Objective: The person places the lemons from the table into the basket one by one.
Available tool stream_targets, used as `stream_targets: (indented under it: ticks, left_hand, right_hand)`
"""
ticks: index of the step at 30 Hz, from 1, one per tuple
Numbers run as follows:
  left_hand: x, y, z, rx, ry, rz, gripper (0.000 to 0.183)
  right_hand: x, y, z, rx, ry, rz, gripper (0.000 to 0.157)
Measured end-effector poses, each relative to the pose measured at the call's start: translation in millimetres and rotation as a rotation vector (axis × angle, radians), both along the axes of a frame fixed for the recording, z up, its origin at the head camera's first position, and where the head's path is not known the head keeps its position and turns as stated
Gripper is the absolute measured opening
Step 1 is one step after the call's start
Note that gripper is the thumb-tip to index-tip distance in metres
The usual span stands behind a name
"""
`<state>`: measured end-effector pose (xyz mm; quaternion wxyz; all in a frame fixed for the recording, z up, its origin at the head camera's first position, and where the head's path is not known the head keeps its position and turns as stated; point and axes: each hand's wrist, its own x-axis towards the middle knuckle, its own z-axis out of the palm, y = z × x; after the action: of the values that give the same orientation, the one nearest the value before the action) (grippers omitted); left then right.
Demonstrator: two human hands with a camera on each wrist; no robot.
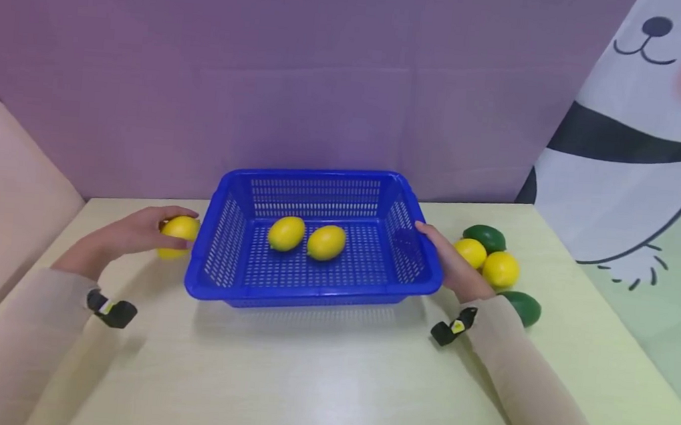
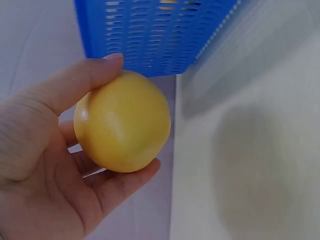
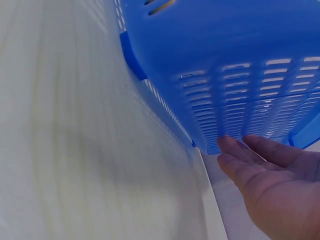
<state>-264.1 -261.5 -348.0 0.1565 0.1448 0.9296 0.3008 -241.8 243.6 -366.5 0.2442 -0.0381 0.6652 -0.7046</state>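
My left hand (image 1: pixel 146 227) holds a yellow lemon (image 1: pixel 180 234) just outside the left end of a blue plastic basket (image 1: pixel 310 295). In the left wrist view, the thumb and curled fingers wrap the lemon (image 2: pixel 125 125), whose shadow falls on the table. Two lemons, one left (image 1: pixel 286 233) and one right (image 1: pixel 326 243), lie on the basket's slotted floor. At the basket's right end, my right hand (image 1: pixel 453 265) grips the rim, one digit over its edge. The right wrist view has the other fingers (image 3: pixel 272 152) beneath, against the slotted wall; the thumb is hidden there.
Right of the basket, two lemons (image 1: pixel 501 270) lie between dark green fruits, one behind (image 1: pixel 485 237) and one in front (image 1: pixel 522 308), partly covered by the right sleeve. A purple cloth wall (image 1: pixel 327 71) stands behind the pale table (image 1: pixel 302 390).
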Motion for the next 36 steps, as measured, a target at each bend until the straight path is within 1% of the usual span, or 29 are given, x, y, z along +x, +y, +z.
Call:
stream_targets:
  ticks: [2,6,9,14,19,21,27,31,36]
  left_hand:
    - [0.4,0.1,5.9,0.006,0.013,-0.006,0.073]
    - [1.9,0.2,17.9,0.019,0.073,-0.030,0.061]
    - [0.8,1.3,26.0,0.016,0.101,-0.047,0.055]
    - [-3.0,5.5,40.5,-0.006,0.087,-0.035,0.063]
    - [-2.8,12.1,52.7,-0.016,0.079,-0.015,0.066]
    - [-1.3,15.5,56.8,-0.016,0.084,-0.009,0.065]
    - [-0.3,26.7,66.1,-0.003,0.094,-0.023,0.067]
    - [1.0,35.6,70.0,0.005,0.087,-0.023,0.068]
    - [2.8,46.0,74.7,-0.002,0.098,-0.045,0.070]
  right_hand:
    - [0.3,0.5,-0.7,-0.006,0.002,0.003,0.069]
    - [0.3,0.8,-1.3,-0.015,-0.004,0.011,0.069]
    - [0.0,1.1,-1.3,-0.013,-0.010,0.015,0.069]
    - [-0.3,1.7,-0.9,-0.011,-0.007,0.018,0.070]
    - [-0.8,0.9,-0.4,-0.012,-0.010,0.016,0.071]
    - [-0.5,0.4,-0.2,-0.011,-0.016,0.018,0.071]
    - [-0.4,0.6,-1.1,-0.008,-0.013,0.019,0.072]
    - [-0.1,0.9,-0.8,0.009,-0.006,0.012,0.073]
    - [0.6,0.2,0.7,0.014,-0.004,0.013,0.074]
